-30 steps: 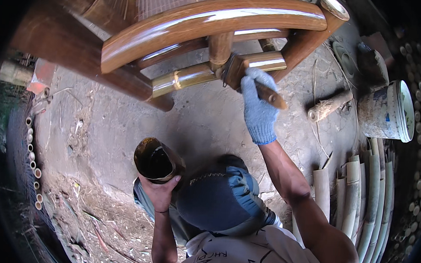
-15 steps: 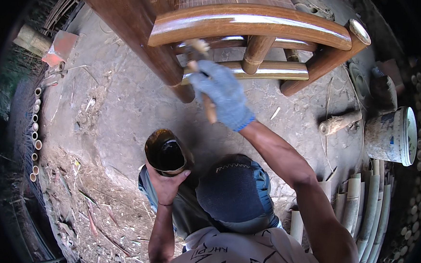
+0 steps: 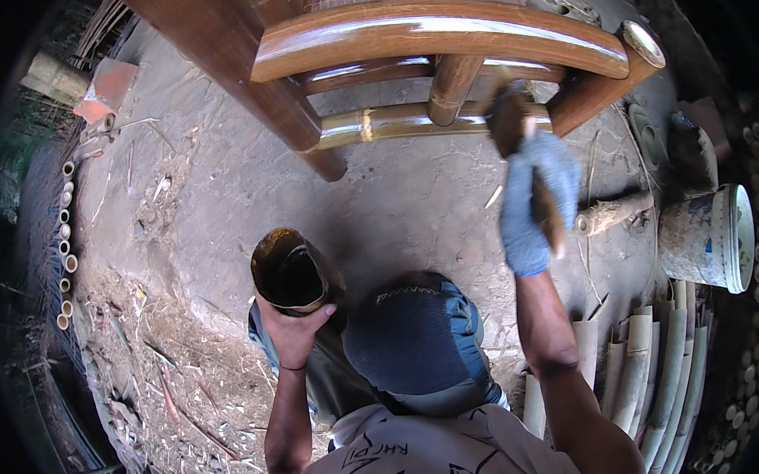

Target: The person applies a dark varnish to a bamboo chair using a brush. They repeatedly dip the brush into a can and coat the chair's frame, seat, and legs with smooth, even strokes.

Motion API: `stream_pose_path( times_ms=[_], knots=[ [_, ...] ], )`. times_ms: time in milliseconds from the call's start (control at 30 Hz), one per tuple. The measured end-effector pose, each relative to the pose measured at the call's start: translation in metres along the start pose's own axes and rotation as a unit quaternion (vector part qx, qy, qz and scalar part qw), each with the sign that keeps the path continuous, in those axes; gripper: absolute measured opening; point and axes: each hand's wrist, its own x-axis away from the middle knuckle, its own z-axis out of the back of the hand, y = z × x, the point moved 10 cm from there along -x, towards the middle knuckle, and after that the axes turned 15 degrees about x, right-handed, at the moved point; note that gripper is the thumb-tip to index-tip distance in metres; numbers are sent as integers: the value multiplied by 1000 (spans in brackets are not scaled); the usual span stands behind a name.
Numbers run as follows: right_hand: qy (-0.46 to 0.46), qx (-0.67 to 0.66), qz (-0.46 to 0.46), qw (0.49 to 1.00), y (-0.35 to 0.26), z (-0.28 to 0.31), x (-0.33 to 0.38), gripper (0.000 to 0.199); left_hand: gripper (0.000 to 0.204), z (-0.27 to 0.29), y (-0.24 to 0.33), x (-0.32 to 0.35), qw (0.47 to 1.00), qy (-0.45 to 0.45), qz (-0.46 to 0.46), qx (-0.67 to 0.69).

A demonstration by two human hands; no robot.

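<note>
My left hand (image 3: pixel 291 329) is bare and wraps round a cylindrical container (image 3: pixel 286 270) with dark liquid inside, tilted so its mouth shows. In a grey-blue knitted glove, my right hand (image 3: pixel 538 203) grips a paintbrush (image 3: pixel 510 115) by its wooden handle; motion blurs the brush. The brush head is at the right part of the lower bamboo rail (image 3: pixel 404 127) of a brown bamboo chair; blur hides whether it touches. Above it runs the glossy curved upper rail (image 3: pixel 444 37), joined to the lower parts by a short upright (image 3: pixel 454 89).
A thick chair leg (image 3: pixel 208 61) slants down on the left. At the right lie a white bucket (image 3: pixel 718 239) on its side and a short bamboo piece (image 3: pixel 614 213). Several split bamboo poles (image 3: pixel 641 366) stand near my right arm. A reddish block (image 3: pixel 109 86) is far left.
My right hand has swept the paintbrush rightward, from the left end of the lower rail to its right part. My left hand with the container has barely moved.
</note>
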Motion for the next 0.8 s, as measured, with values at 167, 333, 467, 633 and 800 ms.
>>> stream_pose_path(
  times_ms=[167, 333, 467, 633, 800],
  knots=[
    [87, -82, -155, 981, 128, -21, -4, 16, 106, -5, 5, -7, 999, 6, -21, 33],
    [68, -38, -222, 972, 98, 18, 26, 16, 98, 21, 24, -1, 998, 53, -39, -5],
    [-67, -294, -491, 817, 79, -75, 145, 14, 92, 44, 33, 9, 994, 106, -24, -15],
    [-158, -471, -671, 550, 62, -269, 264, 14, 93, 60, 54, 17, 983, 166, -54, -60],
    [-171, -485, -615, 597, -1, -275, 249, 17, 90, 84, 62, 31, 977, 184, -43, -100]
  ],
)
